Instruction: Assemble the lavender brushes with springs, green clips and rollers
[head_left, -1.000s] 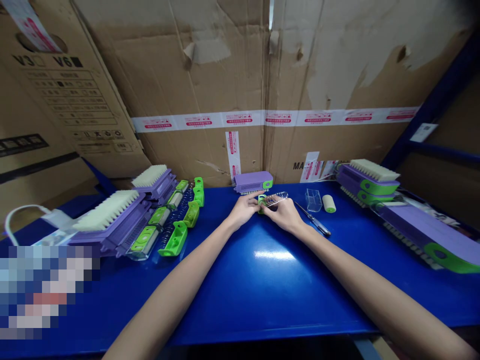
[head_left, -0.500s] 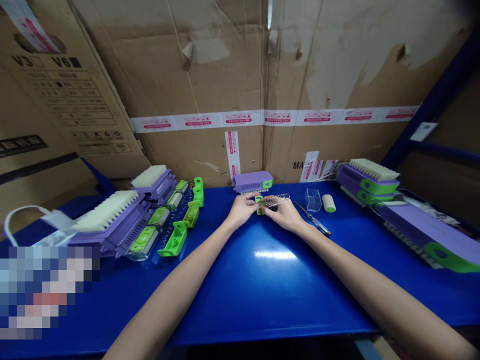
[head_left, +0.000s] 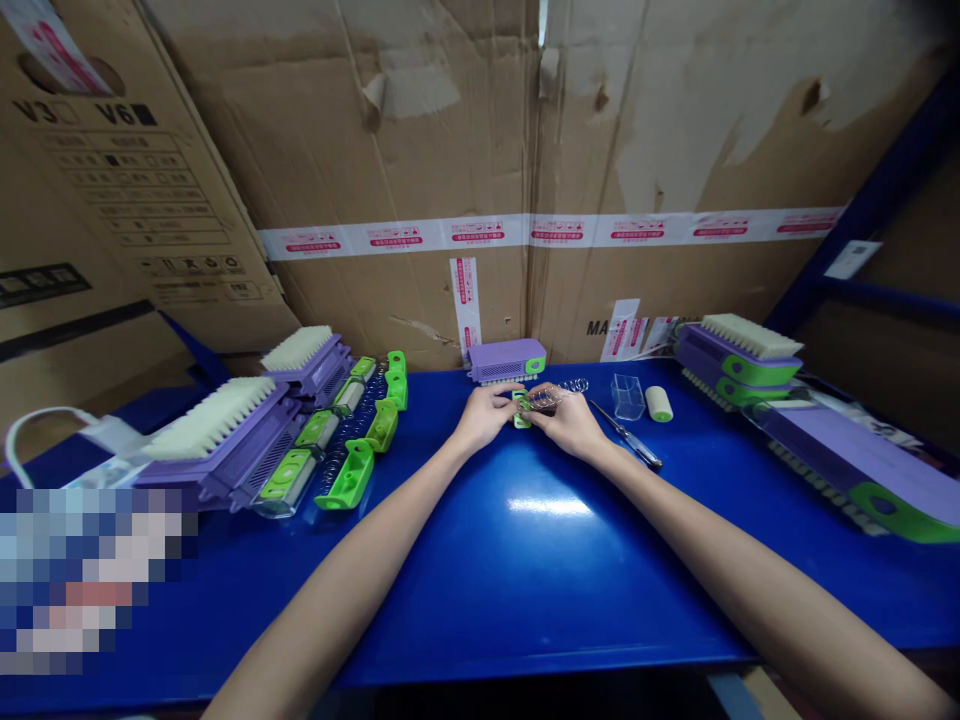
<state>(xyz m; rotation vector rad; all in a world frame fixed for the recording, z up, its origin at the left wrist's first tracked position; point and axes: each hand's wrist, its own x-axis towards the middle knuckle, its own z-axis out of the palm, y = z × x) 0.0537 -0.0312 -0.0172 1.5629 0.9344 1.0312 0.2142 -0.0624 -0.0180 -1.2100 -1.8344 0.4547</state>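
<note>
In the middle of the blue table, my left hand (head_left: 482, 415) pinches a small green plastic part (head_left: 520, 408) from its left side. My right hand (head_left: 571, 422) is closed at the part's other side, its fingers on a metal coil spring (head_left: 553, 396). The spring's free end sticks out to the right above the knuckles. Where the spring meets the green part is too small to make out. Just beyond the hands lies a purple brush body (head_left: 506, 358) with a green end. To the right rest a screwdriver (head_left: 637, 447), a clear plastic box (head_left: 627, 397) and a white roller (head_left: 659, 403).
Purple brushes with pale bristles (head_left: 214, 425) stand at the left, beside clear cases, springs and several green end pieces (head_left: 349, 476). More purple brushes (head_left: 739, 360) are stacked at the right. A cardboard wall (head_left: 420, 160) closes off the back; a blue post (head_left: 862, 200) rises at the right.
The spring's free end has swung slightly right and up, and the right fingers have shifted a little along it. The left hand keeps its pinch on the green part.
</note>
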